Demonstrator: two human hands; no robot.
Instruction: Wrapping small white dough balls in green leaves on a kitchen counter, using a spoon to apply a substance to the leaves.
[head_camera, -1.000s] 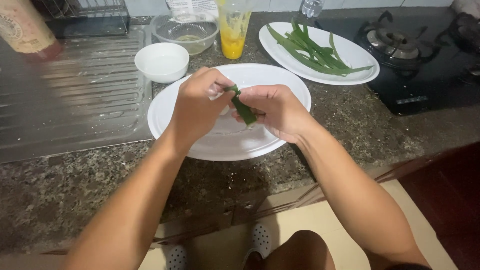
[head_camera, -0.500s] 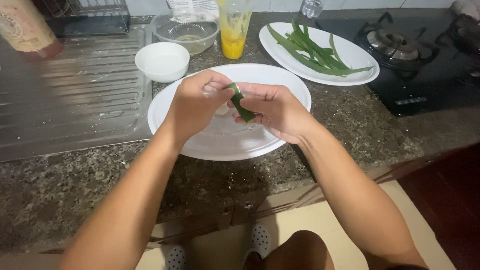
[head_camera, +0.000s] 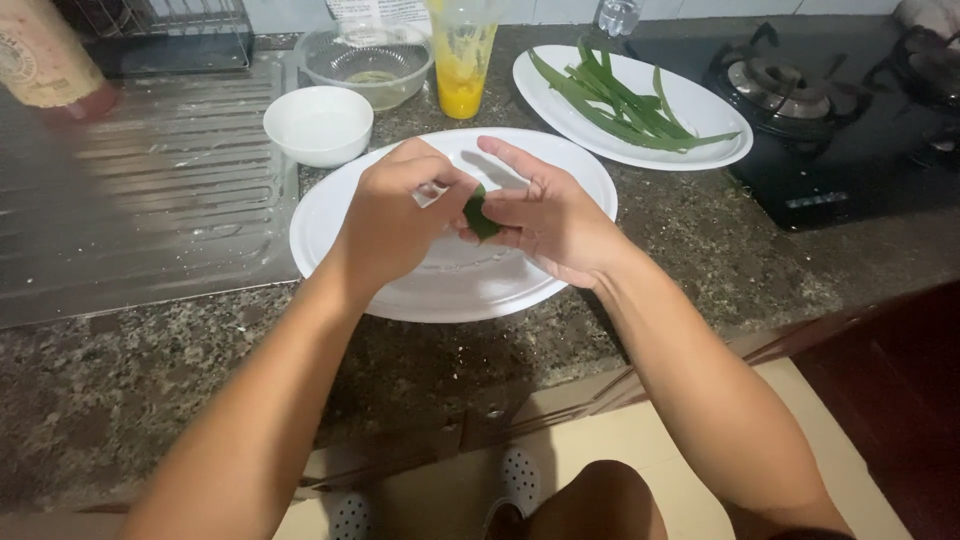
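Here we see both hands meeting over the large white oval plate (head_camera: 340, 262) that sits at the centre of the dark speckled counter (head_camera: 130, 390). The left hand (head_camera: 395, 215) is curled tight, its thumb and fingertips pinched onto a small green leaf piece (head_camera: 481, 213); something small and pale shows at its knuckles, too small for us to name. The right hand (head_camera: 548, 212) touches the same leaf piece from the 3 o'clock side, thumb against it, the other fingers stretched out loosely above. The leaf piece is held in the air just above the plate, between the two hands, not resting on it.

At 11 o'clock from the hands stands a small white bowl (head_camera: 318, 124), just beside the plate's rim. Beyond it, a clear glass bowl (head_camera: 370, 62) sits near a plastic cup holding yellow liquid (head_camera: 463, 62) at 12 o'clock. At 1 o'clock a second white plate (head_camera: 700, 108) carries long green leaves (head_camera: 620, 98). A black gas stove (head_camera: 830, 110) lies at 2 o'clock, and a ridged steel draining board (head_camera: 140, 200) spreads out at 9 o'clock.
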